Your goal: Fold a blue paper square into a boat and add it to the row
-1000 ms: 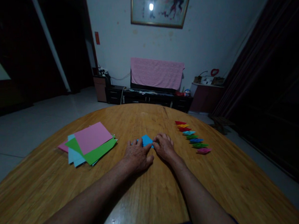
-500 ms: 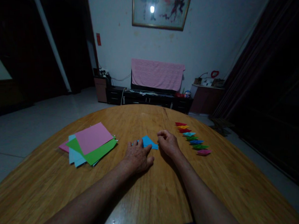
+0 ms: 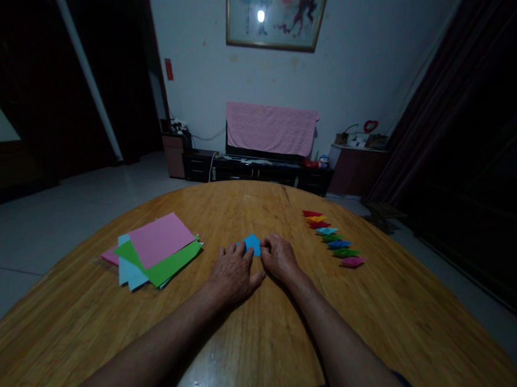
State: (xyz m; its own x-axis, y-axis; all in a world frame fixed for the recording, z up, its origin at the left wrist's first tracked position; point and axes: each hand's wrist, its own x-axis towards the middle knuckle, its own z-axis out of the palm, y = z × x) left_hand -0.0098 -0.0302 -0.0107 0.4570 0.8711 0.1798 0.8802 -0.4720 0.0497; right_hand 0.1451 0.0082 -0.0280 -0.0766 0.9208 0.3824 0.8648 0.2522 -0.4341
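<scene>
A piece of folded blue paper (image 3: 252, 243) lies on the wooden table between my hands, partly hidden by them. My left hand (image 3: 234, 271) rests flat on its left part, fingers spread and thumb pointing right. At the paper's right edge, my right hand (image 3: 280, 257) has its fingers bent together in a pinch on that edge. To the right stands a slanting row of several small folded paper boats, among them a pink boat (image 3: 353, 262) nearest me and a red boat (image 3: 312, 214) farthest off.
Left on the round table (image 3: 249, 344) is a loose stack of coloured sheets, a pink sheet (image 3: 161, 239) on top and a green sheet (image 3: 175, 264) below. Beyond the table's far edge stand a black low cabinet (image 3: 240, 170) and a screen under a pink towel (image 3: 272, 126).
My right hand has moved left onto the blue paper's right edge, and less of the paper shows there. My left thumb has come off the paper, toward me.
</scene>
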